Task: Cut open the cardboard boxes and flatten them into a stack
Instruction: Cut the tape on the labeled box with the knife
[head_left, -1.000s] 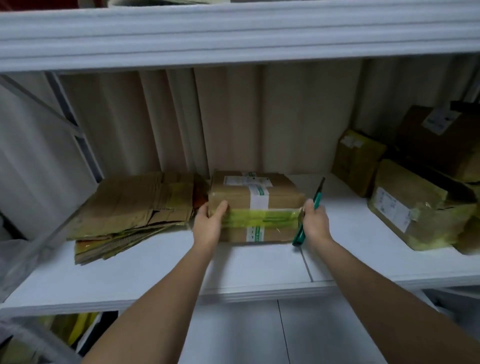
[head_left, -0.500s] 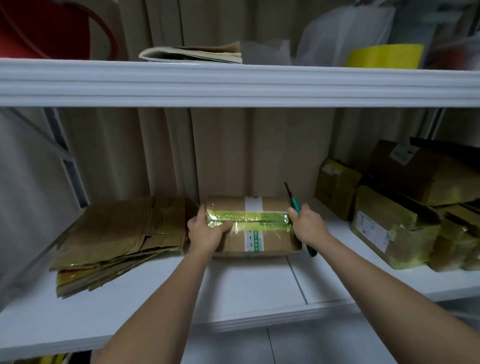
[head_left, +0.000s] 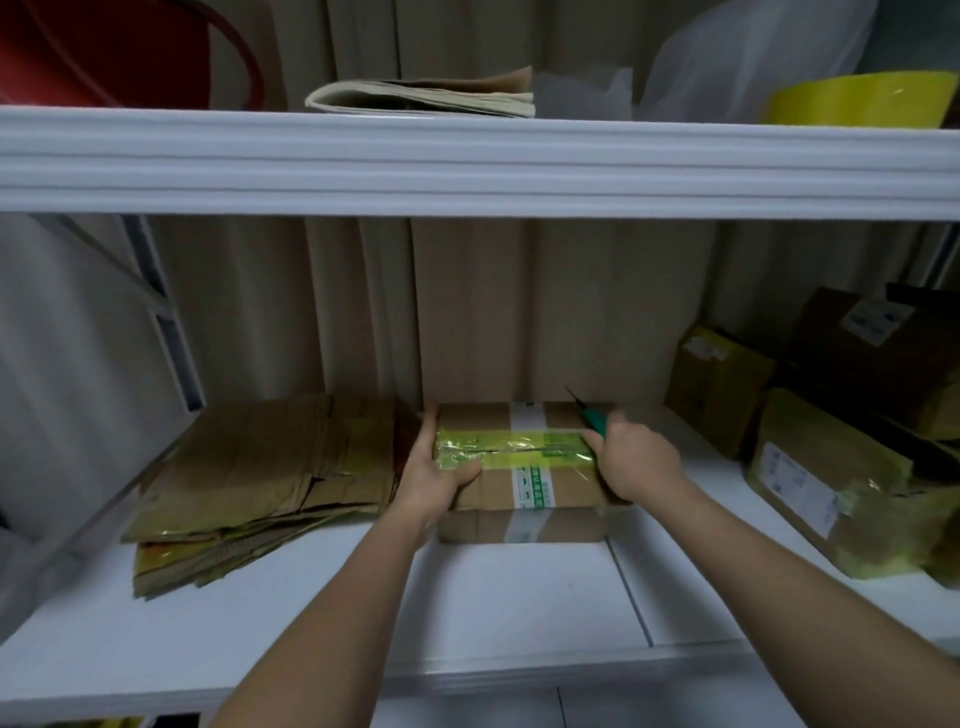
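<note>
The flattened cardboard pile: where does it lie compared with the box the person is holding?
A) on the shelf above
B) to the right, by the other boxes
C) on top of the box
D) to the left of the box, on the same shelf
D: the flattened cardboard pile lies on the white shelf left of the box, beside the left hand.

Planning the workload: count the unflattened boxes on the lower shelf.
4 visible: the taped box between both hands, a small box against the curtain, a large labelled box at right, a dark box behind it. More may hide beyond the right edge.
</note>
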